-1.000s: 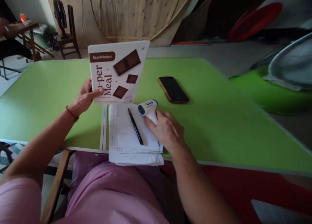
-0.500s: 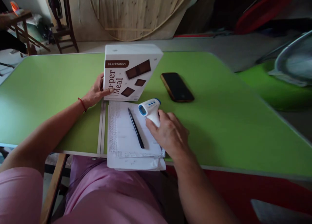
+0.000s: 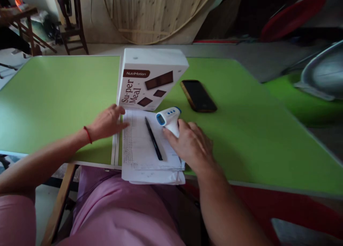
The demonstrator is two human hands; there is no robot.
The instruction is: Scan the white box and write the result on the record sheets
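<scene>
My right hand [image 3: 191, 140] is wrapped round the handle of a white and blue infrared thermometer [image 3: 169, 118], its small screen facing left. Over the left edge of a stack of papers [image 3: 139, 142] is my left hand [image 3: 109, 121], thumb and fingers apart and nothing in them. A black pen [image 3: 153, 139] lies slantwise on the papers. Behind them a white NutriMotion box [image 3: 154, 83] stands upright, apart from my left hand. To the right of the box, a phone [image 3: 198, 96] in a brown case lies with its dark screen up.
All of this rests on a green table [image 3: 249, 131], with a metal seam left of the papers. Beyond it stand a dark wooden chair [image 3: 72, 28] and a round wooden board [image 3: 158, 14]. A green tub [image 3: 302, 96] is on the right.
My left hand has let go of the box and drawn back toward me, its fingers now spread. My right hand still grips the thermometer. The view has shifted slightly.
</scene>
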